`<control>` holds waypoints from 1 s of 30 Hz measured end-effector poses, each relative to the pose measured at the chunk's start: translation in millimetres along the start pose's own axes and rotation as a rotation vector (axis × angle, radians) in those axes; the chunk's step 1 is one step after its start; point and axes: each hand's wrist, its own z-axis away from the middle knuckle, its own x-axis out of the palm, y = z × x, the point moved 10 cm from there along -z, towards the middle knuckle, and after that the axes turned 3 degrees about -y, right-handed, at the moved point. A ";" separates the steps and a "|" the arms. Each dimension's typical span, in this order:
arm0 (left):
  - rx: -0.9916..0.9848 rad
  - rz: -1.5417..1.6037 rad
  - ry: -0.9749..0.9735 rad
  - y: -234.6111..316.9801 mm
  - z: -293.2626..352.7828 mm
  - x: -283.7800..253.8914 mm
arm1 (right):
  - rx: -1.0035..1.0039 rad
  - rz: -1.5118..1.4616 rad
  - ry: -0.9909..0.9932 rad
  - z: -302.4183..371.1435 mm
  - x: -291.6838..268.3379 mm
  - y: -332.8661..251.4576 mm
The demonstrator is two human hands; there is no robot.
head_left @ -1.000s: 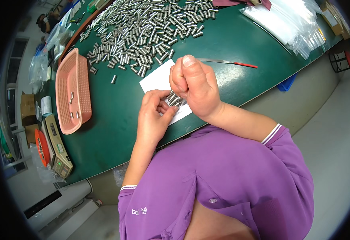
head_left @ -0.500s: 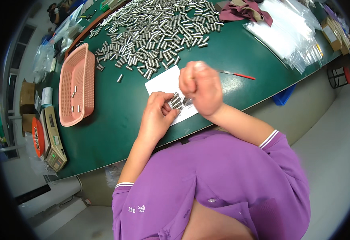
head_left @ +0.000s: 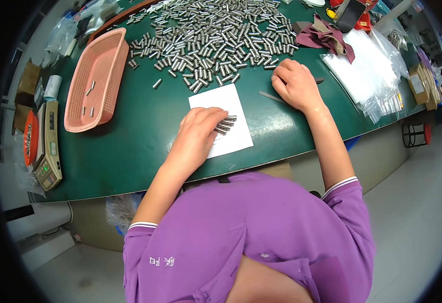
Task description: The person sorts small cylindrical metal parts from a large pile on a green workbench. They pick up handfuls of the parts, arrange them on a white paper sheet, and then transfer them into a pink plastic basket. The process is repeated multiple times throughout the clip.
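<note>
My left hand is closed around a small row of shiny metal pins, which lie side by side on a white sheet of paper. Its fingers hide part of the row. Farther right, my right hand rests low over the table, its fingers curled on a thin flat file. The file's grey blade sticks out to the left; its red handle is hidden under the hand. A dark piece shows just beyond the knuckles. A big heap of metal pins spreads behind the paper.
A pink plastic basket with several pins stands at the left. Beyond it are a scale and an orange dish. Clear plastic bags and a maroon cloth lie at the right on the green table.
My right hand has moved from beside the pins to the file on the right and closed over its handle. My left hand now covers the pins from above. The view has shifted.
</note>
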 end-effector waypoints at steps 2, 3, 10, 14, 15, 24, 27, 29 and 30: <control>-0.182 0.019 0.018 -11.5 15.0 -3.5 | -0.084 -0.044 0.047 -0.8 -10.3 -28.6; -0.274 0.027 0.026 -17.2 22.8 -5.4 | -0.126 -0.069 0.070 -0.7 -15.3 -45.5; -0.430 0.214 -0.013 -24.7 27.0 13.8 | -0.155 -0.211 -0.193 13.8 21.2 -113.6; -0.392 0.254 0.009 -24.3 24.9 14.3 | -0.062 -0.286 -0.271 23.1 25.6 -118.1; -0.390 0.252 0.007 -24.4 25.6 13.8 | -0.043 -0.320 -0.281 25.9 26.5 -119.0; -0.359 0.222 -0.002 -22.9 40.1 -0.5 | 0.017 -0.453 -0.312 38.4 30.8 -128.4; -0.377 0.226 -0.015 -24.9 46.4 -3.0 | 0.031 -0.464 -0.352 38.7 35.8 -132.2; -0.383 0.225 -0.017 -26.3 48.4 -4.2 | 0.024 -0.468 -0.336 36.4 33.7 -137.6; -0.385 0.226 -0.015 -27.0 49.0 -4.4 | 0.021 -0.470 -0.328 35.0 32.9 -140.3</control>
